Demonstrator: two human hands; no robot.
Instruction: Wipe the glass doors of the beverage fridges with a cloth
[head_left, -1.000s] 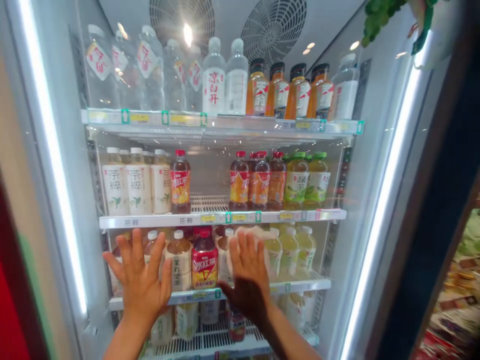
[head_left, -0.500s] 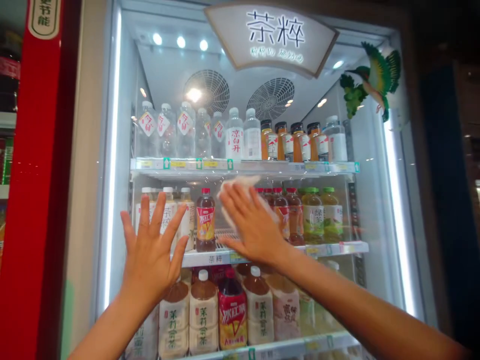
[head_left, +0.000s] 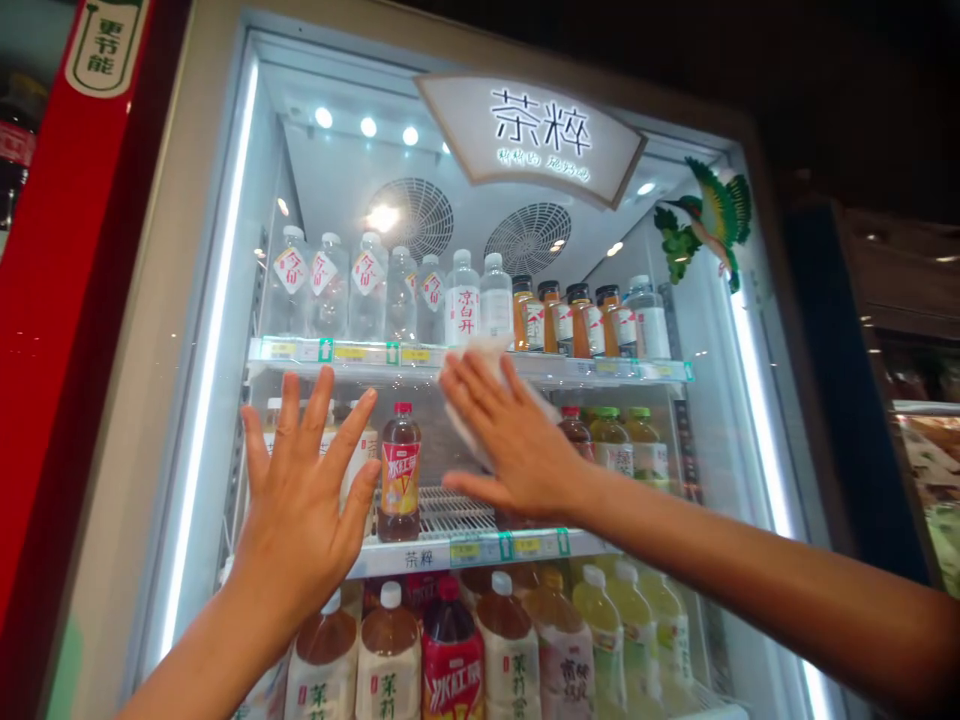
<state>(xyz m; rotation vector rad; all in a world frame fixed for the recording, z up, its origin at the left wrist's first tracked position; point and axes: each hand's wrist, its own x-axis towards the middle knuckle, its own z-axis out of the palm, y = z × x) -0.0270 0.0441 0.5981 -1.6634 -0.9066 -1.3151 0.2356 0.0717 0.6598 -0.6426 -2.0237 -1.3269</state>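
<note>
Up it's gone, that cloth (head_left: 491,346), from the lower bottles (head_left: 452,655) to the top shelf (head_left: 345,354), mid-frame, flat under the straight-fingered right hand (head_left: 517,440); left hand (head_left: 307,505), centre left, released, fingers spread.

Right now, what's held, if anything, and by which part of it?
A white cloth is covered at its middle by the flat right hand, edges showing; any grip is hidden. The spread left hand holds nothing.

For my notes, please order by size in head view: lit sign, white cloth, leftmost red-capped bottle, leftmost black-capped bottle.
1. Lit sign
2. Leftmost red-capped bottle
3. Leftmost black-capped bottle
White cloth: unsure, right hand covers part.
</note>
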